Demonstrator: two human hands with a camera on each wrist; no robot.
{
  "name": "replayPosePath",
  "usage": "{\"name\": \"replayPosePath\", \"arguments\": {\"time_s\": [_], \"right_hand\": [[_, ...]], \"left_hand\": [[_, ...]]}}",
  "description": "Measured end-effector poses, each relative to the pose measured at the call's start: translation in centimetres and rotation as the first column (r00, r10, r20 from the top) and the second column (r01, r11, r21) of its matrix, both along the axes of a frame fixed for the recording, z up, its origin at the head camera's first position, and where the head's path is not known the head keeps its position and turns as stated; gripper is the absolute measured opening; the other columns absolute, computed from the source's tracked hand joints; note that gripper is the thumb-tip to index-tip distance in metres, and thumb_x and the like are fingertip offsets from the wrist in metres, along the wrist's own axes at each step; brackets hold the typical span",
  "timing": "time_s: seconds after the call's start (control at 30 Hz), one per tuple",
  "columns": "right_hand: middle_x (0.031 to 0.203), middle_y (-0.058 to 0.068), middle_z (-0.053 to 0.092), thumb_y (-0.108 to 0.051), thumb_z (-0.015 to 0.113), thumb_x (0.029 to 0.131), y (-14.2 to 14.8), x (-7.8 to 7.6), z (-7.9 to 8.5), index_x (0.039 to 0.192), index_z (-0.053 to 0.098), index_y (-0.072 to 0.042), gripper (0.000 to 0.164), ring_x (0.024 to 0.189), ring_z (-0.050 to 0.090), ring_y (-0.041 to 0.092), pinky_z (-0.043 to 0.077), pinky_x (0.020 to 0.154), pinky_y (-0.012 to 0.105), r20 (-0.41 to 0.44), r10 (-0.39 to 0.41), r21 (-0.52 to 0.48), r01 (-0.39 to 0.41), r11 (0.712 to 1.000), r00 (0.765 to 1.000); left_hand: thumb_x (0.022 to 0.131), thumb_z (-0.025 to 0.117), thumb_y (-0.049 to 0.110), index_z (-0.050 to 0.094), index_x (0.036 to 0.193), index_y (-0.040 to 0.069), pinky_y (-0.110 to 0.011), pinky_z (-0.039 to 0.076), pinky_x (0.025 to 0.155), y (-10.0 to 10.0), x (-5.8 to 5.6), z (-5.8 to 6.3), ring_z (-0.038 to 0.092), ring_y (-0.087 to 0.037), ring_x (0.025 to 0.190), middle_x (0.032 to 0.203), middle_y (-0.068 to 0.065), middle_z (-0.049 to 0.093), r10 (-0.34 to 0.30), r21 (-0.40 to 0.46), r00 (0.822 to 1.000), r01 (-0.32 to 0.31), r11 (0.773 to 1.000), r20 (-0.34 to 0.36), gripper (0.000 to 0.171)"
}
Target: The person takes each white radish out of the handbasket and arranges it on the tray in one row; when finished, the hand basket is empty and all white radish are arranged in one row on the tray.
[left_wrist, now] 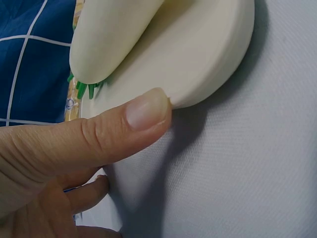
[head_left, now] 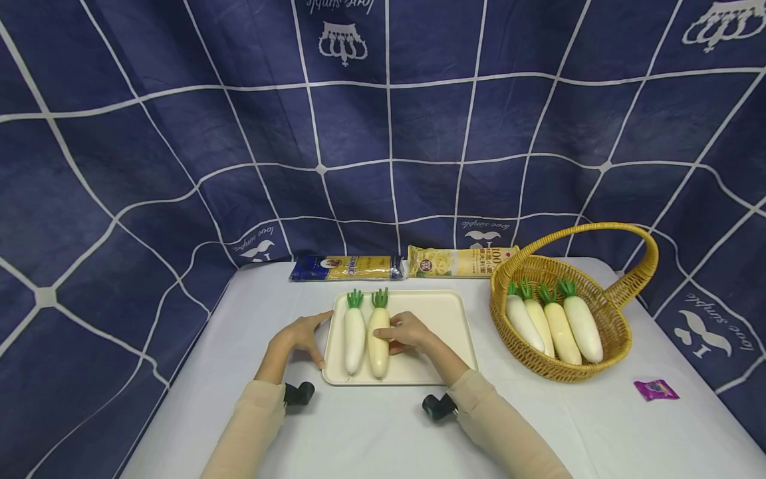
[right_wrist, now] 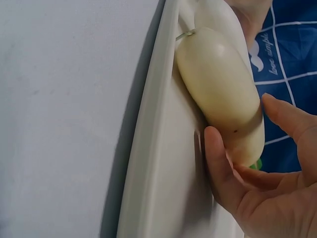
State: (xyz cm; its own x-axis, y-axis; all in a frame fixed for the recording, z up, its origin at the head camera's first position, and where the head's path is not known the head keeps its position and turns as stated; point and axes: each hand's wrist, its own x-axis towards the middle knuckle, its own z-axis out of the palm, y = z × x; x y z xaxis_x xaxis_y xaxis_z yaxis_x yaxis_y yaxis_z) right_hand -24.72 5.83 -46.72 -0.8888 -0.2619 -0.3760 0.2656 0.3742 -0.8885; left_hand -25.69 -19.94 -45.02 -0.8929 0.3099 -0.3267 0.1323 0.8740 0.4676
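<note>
Two toy white radishes with green tops lie side by side on a cream tray (head_left: pixel 437 339). The left one (head_left: pixel 354 339) is whiter; the right one (head_left: pixel 378 359) is more yellowish. My right hand (head_left: pixel 411 332) holds the yellowish radish, with thumb and fingers on either side of it, as the right wrist view shows. My left hand (head_left: pixel 301 337) rests at the tray's left edge, its thumb (left_wrist: pixel 143 111) against the rim and its fingers spread. Part of the left hand's fingers is hidden behind the thumb in the left wrist view.
A wicker basket (head_left: pixel 505 339) with a tall handle stands at the right, holding several radishes. Two pasta packs, one blue and gold (head_left: pixel 347 267) and one yellow (head_left: pixel 457 261), lie behind the tray. A small purple packet (head_left: pixel 656 390) is at the far right. A blue curtain (head_left: pixel 419 126) hangs behind.
</note>
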Motion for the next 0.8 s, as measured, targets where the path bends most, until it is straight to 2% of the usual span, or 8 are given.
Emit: {"name": "replayPosePath", "arguments": {"time_s": [0.17, 0.47, 0.8], "right_hand": [[0.078, 0.014, 0.066, -0.023, 0.071, 0.083, 0.76, 0.28, 0.28, 0.127, 0.045, 0.015, 0.064, 0.05, 0.059, 0.011, 0.059, 0.057, 0.029, -0.008, 0.008, 0.02, -0.008, 1.0, 1.0], [0.07, 0.014, 0.065, -0.016, 0.07, 0.083, 0.54, 0.33, 0.21, 0.112, 0.055, 0.012, 0.043, 0.05, 0.06, 0.011, 0.059, 0.058, 0.03, 0.03, 0.005, -0.027, -0.005, 1.0, 1.0], [0.072, 0.011, 0.063, -0.014, 0.07, 0.083, -0.08, 0.08, 0.19, 0.12, 0.051, 0.013, 0.05, 0.049, 0.06, 0.01, 0.059, 0.057, 0.027, 0.067, -0.008, -0.042, 0.011, 0.999, 0.998]], "left_hand": [[0.042, 0.093, 0.017, 0.034, 0.145, 0.007, -0.06, 0.032, 0.105, 0.04, -0.01, 0.07, 0.036, -0.046, 0.13, 0.141, -0.028, 0.04, -0.001, 0.0, 1.0, 0.001, 1.0, 0.002, 0.119], [0.041, 0.093, 0.016, 0.034, 0.145, 0.008, -0.063, 0.031, 0.104, 0.08, 0.11, 0.18, 0.034, -0.048, 0.13, 0.141, -0.028, 0.04, 0.009, -0.006, 1.0, -0.009, 1.0, 0.008, 0.12], [0.042, 0.093, 0.017, 0.034, 0.145, 0.008, -0.063, 0.031, 0.104, 0.15, 0.09, 0.23, 0.034, -0.047, 0.13, 0.142, -0.028, 0.038, 0.016, -0.007, 1.0, -0.016, 1.0, 0.019, 0.119]]}}
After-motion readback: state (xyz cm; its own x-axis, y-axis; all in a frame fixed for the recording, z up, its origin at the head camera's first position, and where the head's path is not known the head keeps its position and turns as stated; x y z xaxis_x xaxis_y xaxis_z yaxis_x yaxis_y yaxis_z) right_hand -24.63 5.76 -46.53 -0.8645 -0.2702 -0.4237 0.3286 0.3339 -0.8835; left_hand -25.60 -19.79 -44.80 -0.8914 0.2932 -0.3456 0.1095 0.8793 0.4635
